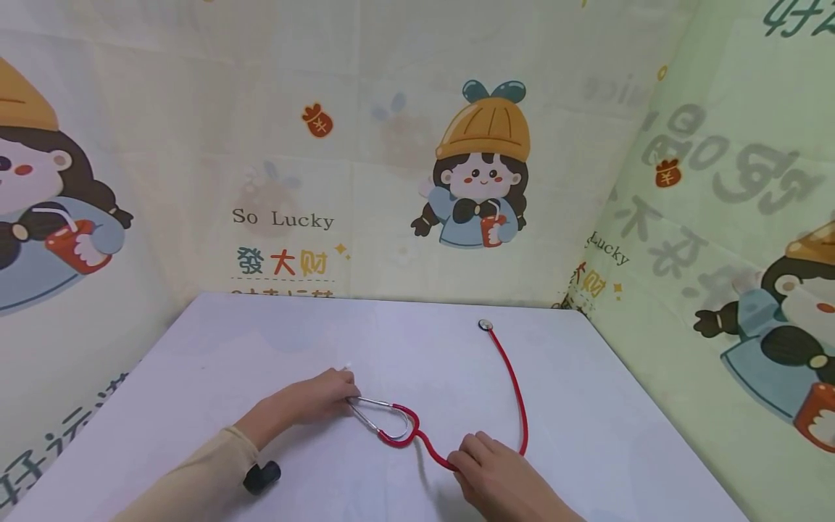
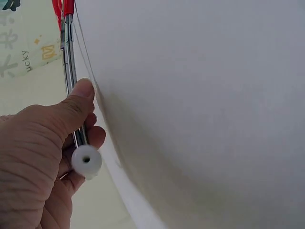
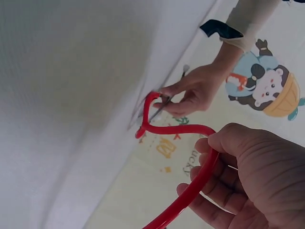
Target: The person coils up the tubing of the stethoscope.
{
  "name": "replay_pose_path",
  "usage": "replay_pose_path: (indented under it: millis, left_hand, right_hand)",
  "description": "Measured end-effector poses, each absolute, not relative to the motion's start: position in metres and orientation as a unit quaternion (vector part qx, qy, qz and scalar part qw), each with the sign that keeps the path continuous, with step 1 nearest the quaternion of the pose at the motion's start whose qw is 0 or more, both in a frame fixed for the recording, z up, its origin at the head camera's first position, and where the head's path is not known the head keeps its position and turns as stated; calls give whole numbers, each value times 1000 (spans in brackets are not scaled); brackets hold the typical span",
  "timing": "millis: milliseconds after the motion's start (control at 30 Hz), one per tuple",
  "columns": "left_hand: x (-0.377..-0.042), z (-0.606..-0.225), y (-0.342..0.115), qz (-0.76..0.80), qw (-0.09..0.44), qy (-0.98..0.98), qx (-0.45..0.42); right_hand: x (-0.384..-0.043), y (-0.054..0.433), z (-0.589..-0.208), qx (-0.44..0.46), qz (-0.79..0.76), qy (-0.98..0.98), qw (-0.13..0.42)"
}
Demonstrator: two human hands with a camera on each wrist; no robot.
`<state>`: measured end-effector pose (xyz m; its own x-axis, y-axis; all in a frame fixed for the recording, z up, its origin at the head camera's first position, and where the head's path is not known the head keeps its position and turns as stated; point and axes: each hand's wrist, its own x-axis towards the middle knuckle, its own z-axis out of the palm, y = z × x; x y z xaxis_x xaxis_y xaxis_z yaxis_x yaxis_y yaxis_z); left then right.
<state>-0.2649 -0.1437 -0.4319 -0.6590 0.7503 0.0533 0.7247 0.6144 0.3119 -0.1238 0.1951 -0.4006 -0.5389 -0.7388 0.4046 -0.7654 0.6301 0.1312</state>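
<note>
A stethoscope with red tubing [image 1: 515,377] lies across the white table, its round chest piece [image 1: 485,325] toward the back right. My left hand [image 1: 326,395] pinches the metal ear tubes [image 1: 370,401] near their ends. In the left wrist view a white eartip [image 2: 86,161] sticks out below the fingers of that hand. My right hand [image 1: 492,475] grips the red tube a little past the Y-shaped fork, and the right wrist view shows the tube [image 3: 202,176] running between thumb and fingers. Between the hands, the fork [image 1: 407,435] looks slightly lifted off the table.
The white tabletop [image 1: 261,333] is bounded by printed cloth walls [image 1: 391,181] at the back and both sides. A black band-like piece [image 1: 262,478] is at the left sleeve [image 1: 202,471].
</note>
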Motion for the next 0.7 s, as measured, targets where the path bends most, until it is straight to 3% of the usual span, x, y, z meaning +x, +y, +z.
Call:
replay_pose_path:
  millis: [200, 467, 700]
  left_hand:
    - [-258, -430, -141, 158, 25, 881, 445]
    - [-254, -429, -135, 138, -7, 867, 479]
    - [-248, -428, -133, 135, 0, 871, 472]
  right_hand:
    - [-127, 193, -389, 436, 36, -862, 256]
    - [-131, 190, -377, 448, 39, -852, 267]
    - [-136, 186, -371, 461, 54, -838, 287]
